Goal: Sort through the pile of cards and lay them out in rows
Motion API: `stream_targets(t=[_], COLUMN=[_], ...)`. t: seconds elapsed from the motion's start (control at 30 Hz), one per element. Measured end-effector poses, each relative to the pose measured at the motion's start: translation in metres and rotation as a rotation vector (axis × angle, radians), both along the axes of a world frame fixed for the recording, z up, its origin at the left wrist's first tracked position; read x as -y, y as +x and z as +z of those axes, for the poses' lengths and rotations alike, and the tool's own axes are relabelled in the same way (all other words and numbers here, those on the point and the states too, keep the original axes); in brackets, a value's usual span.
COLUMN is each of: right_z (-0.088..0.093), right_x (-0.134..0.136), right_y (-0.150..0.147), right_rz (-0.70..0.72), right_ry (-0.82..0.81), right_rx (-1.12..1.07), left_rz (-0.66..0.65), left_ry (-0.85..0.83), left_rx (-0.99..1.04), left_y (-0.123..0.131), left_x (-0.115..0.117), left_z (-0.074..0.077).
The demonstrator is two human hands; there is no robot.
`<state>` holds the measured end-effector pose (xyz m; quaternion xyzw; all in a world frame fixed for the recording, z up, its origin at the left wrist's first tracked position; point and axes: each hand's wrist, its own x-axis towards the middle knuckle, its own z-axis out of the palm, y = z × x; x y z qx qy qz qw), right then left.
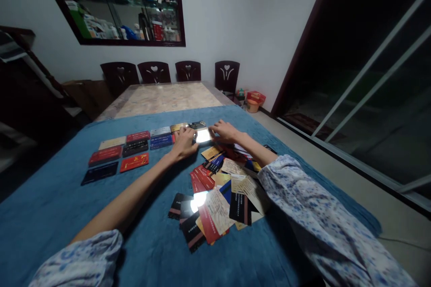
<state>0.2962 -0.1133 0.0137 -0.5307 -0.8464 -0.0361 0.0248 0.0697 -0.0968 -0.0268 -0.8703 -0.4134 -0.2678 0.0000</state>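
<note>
A card (pixel 203 136) bright with glare lies at the far middle of the blue cloth, between my two hands. My left hand (pixel 183 144) is at its left edge, fingers bent and closed against it. At the right edge are the curled fingers of my right hand (pixel 226 132). Just behind stand a black card stack (pixel 197 124) and a gold card stack (pixel 178 127). Left of my left hand are rows of sorted cards, among them a blue stack (pixel 160 141), a black stack (pixel 135 148) and an orange-red card (pixel 134 162). A loose pile of mixed cards (pixel 218 208) spreads nearer me, beneath my right forearm.
The blue cloth (pixel 144 242) covers the near part of a long table; its bare marbled top (pixel 168 97) shows beyond. Several dark chairs (pixel 154 72) line the far end. A shelf cabinet (pixel 128 2) is set in the wall, and a sliding glass door (pixel 363 80) stands at right.
</note>
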Motion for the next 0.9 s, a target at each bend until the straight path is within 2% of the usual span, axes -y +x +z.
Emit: stream_targets(t=[0.43,0.7,0.9], right_z=[-0.001,-0.005,-0.007], right_x=[-0.037,-0.054,-0.062], right_y=[-0.014,-0.018,-0.017], right_rz=[-0.083,-0.107,-0.097], right_ry=[-0.051,-0.075,-0.124], right_rx=[0.047,0.065,0.078], left_rz=[0.036,0.087,0.148], left_ry=[-0.052,-0.119,-0.210], left_rx=[-0.038,-0.115,-0.281], left_y=[0.005,0.009,0.014], left_x=[-0.044,-0.050,-0.044], left_z=[-0.003,0.000,0.012])
